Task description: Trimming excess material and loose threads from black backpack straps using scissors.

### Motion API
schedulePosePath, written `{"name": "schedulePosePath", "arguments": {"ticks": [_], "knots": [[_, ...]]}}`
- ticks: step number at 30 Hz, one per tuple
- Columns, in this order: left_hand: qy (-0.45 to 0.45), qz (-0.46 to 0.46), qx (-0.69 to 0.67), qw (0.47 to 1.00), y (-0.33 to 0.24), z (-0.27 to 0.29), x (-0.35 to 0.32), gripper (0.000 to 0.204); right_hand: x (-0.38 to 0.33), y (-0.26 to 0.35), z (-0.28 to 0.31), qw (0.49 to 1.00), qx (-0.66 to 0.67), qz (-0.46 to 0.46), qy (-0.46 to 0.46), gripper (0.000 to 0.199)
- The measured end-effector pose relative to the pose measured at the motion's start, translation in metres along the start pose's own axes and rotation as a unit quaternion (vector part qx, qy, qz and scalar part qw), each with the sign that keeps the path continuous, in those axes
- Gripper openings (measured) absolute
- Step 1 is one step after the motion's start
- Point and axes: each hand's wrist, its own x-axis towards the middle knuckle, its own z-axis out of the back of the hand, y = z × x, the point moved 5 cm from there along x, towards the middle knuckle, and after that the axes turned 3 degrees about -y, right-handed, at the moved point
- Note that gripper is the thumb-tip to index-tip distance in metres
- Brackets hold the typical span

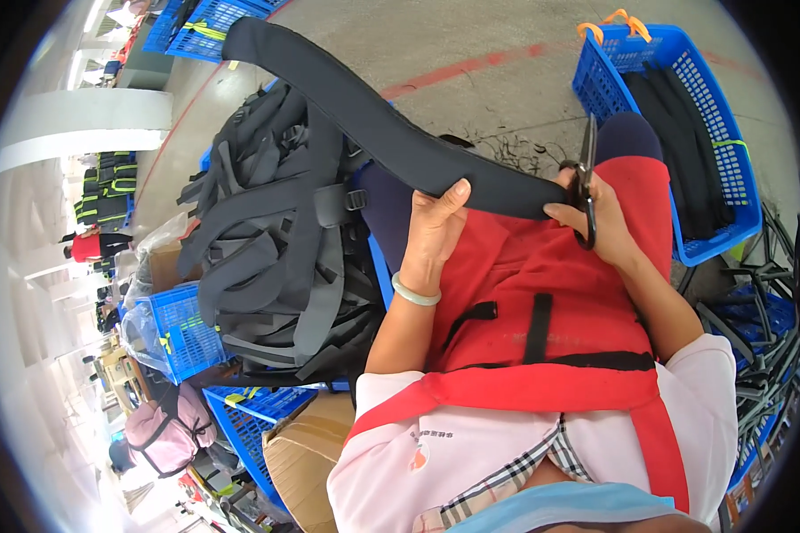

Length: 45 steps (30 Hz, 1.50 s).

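A long, dark grey padded strap (387, 133) stretches from the upper left across my lap, its far end curving over a heap of similar straps (271, 213). My left hand (437, 219) grips its lower edge, thumb on top and fingers hidden behind. In my right hand (601, 213) is a pair of scissors (586, 169) with black handles, blades pointing up and away. The thumb of that hand also presses on the near end of the strap. Whether the blades are parted is hard to see.
On my right stands a blue crate (733, 186) with dark padded pieces inside. Thin dark strips (756, 333) pile up below it. To my left are another blue crate (185, 329) and a cardboard box (307, 457). Dark thread scraps (520, 153) litter the floor ahead. A person in pink (173, 431) sits farther left.
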Motion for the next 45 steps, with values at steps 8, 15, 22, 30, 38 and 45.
{"name": "schedulePosePath", "arguments": {"ticks": [8,15,22,30,38,45], "knots": [[-0.044,0.007,0.022,0.999,0.025,-0.012,-0.005,0.026,0.004,0.013,-0.027,0.998,0.04,-0.028,0.038,0.027],[-0.021,0.013,0.087,0.996,0.003,-0.005,-0.009,0.024,-0.014,0.03,0.007,0.951,-0.273,-0.05,0.138,0.049],[-0.005,0.02,0.109,0.994,0.003,-0.004,-0.012,0.023,-0.027,0.043,0.005,0.923,-0.311,-0.094,0.206,0.07],[0.006,0.003,0.134,0.991,0.004,-0.01,-0.017,0.025,-0.025,0.04,-0.001,0.917,-0.348,-0.03,0.195,0.068],[0.002,0.016,0.122,0.992,0.003,-0.009,-0.021,0.027,-0.025,0.034,-0.007,0.937,-0.301,-0.007,0.174,0.065],[0.0,0.026,0.025,0.999,-0.003,-0.004,-0.023,0.03,-0.024,0.03,-0.011,0.923,-0.332,-0.059,0.188,0.057]]}}
